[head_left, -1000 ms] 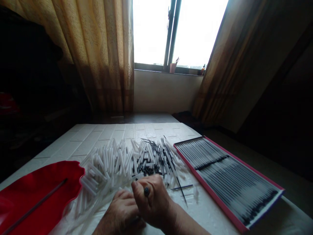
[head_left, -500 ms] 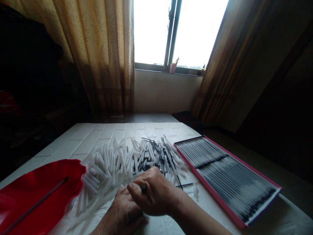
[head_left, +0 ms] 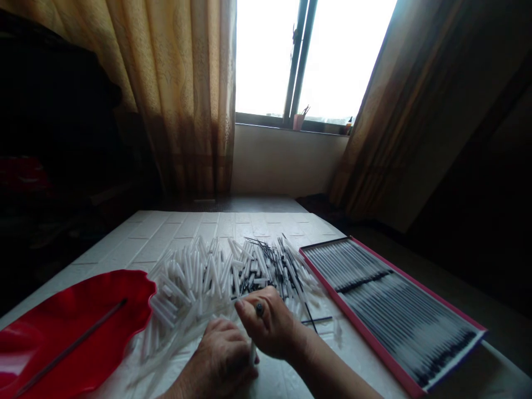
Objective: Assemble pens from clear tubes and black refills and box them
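Hands, head view: The left hand (head_left: 226, 350) and right hand (head_left: 272, 326) (the right wore a dark ring (head_left: 259, 309)) were curled close together at a pale tube (head_left: 252, 353); which one pinched it, I could not tell.
Beyond them: Whitish tubes (head_left: 199, 271) lay heaped, dark sticks (head_left: 288, 269) toward the right.
Left side: A red tray (head_left: 106, 349) sat just beside the heap.
Right side: A pink-rimmed box (head_left: 361, 322) held rows of rods (head_left: 407, 316).
Room: White tabletop (head_left: 199, 224) showed from the heap to its far edge, and between box and right forearm (head_left: 332, 363).
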The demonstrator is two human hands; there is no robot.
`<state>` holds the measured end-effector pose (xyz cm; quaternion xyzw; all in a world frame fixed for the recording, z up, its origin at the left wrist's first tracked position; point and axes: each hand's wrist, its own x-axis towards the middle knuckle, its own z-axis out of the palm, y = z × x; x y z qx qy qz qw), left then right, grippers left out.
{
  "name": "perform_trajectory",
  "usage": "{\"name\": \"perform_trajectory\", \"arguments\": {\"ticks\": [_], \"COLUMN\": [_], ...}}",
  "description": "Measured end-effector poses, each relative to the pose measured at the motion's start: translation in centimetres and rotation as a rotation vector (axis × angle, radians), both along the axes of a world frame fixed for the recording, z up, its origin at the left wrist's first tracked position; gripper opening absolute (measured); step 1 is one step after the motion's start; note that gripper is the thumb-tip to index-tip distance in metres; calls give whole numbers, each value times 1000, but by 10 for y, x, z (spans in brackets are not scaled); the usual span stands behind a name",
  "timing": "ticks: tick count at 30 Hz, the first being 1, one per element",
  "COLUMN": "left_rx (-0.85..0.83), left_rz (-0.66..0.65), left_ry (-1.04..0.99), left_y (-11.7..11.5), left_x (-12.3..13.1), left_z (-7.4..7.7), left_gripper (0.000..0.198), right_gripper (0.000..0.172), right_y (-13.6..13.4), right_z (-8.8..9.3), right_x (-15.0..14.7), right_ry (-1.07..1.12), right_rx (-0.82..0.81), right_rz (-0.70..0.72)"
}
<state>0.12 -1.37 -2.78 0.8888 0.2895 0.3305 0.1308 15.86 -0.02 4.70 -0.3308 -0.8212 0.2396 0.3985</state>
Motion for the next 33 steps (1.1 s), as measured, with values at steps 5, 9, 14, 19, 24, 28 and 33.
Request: {"name": "perform_trajectory", "arguments": {"ticks": [5,9,14,19,24,28,33], "left_rx": [-55,-169,-64,-93,-313,-358,-499], "left_rz": [-36,-19,76,76,67,80,143], "left_ry": [74,43,-209,-236,-241,-314,-432], "left_y": [-1,-3,-5,-7,-6,-4,1], "left_x": [0,-3,-7,-8,-8,-10,-10], "left_z": [11,22,25,35,39,36,33], "left_gripper": [29,22,12,16,32,23,20], "right_gripper": [52,58,54,53,51,53,57], "right_y": [9,11,6,2,2,3,5], "right_z": [-6,-18,-27,-27,-30,-34,-34], "right_x": [11,24,34,33,27,25,25], "right_ry": [237,549,824,965,990,996,1017], "right_rx": [-234,-353,-531,-578,-528,-540,-607], "right_rz": [-74,-272,-304,-290,-278,-287,-278]}}
